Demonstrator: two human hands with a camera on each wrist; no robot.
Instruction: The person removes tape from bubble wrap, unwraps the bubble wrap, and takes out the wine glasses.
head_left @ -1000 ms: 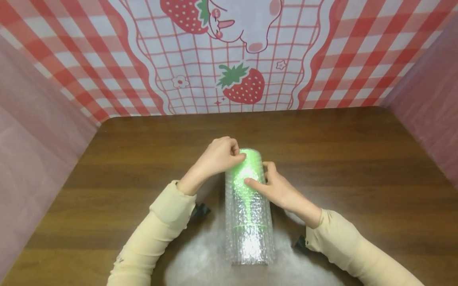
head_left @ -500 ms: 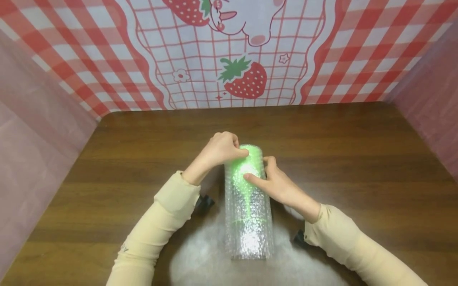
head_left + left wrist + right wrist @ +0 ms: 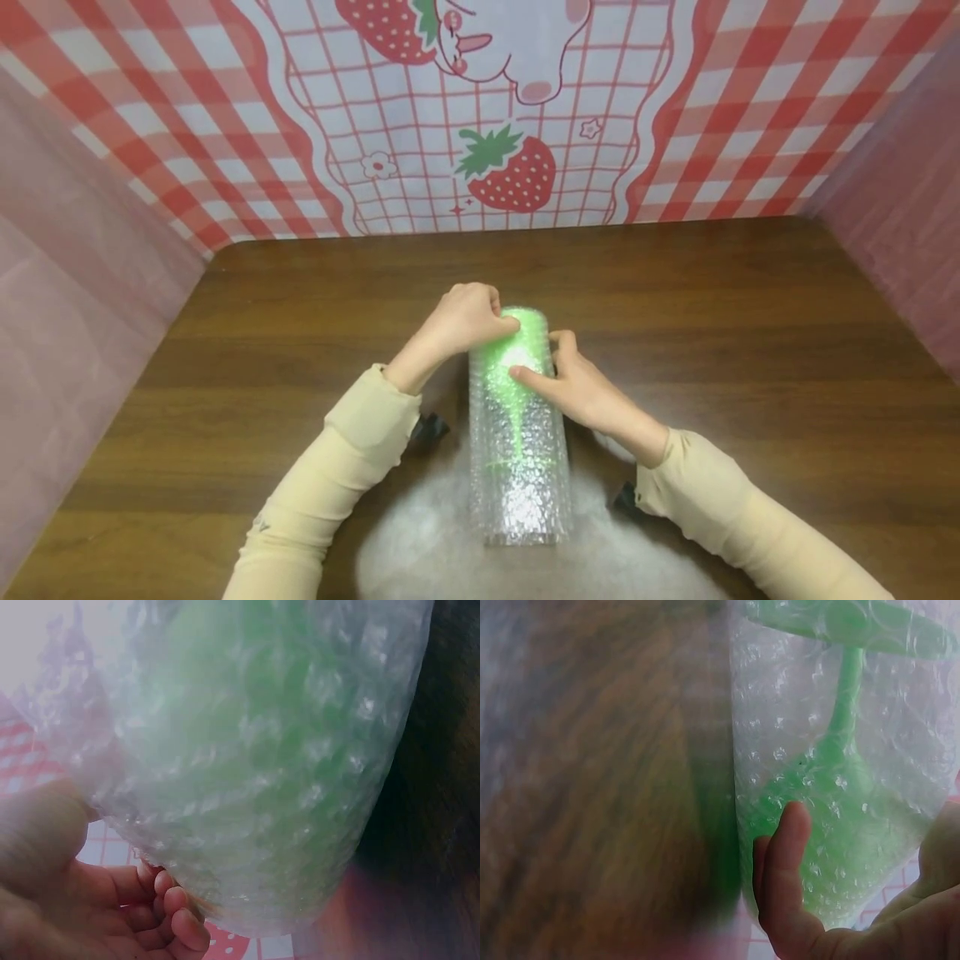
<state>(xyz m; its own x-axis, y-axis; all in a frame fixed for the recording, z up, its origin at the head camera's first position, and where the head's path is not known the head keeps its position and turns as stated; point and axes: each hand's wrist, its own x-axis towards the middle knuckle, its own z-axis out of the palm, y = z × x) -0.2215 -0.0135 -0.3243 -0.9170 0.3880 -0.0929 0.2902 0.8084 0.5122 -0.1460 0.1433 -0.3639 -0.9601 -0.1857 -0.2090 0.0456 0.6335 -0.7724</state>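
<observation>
A green stemmed glass (image 3: 846, 697) shows through a sleeve of clear bubble wrap (image 3: 525, 504) in front of me. Its bowl lies at the far end and its foot towards me, with loose wrap extending past the foot. My left hand (image 3: 467, 321) pinches the wrap at the far left edge, thumb on top and the other fingers curled, as the left wrist view also shows. From the right side my right hand (image 3: 592, 393) grips the wrapped glass by the bowl. Its thumb presses on the upper face and its fingers bend around the side.
Beneath is a brown wooden table (image 3: 225, 350) with a bright reflection near me. A red and white strawberry-print cloth (image 3: 405, 117) hangs behind its far edge, and pink curtains (image 3: 75, 275) flank it. Black straps (image 3: 429, 427) show by both sleeves.
Both hands keep nearly the same hold on the wrapped glass. The left thumb has slid slightly to the right over the wrap; otherwise the view only shifts a little.
</observation>
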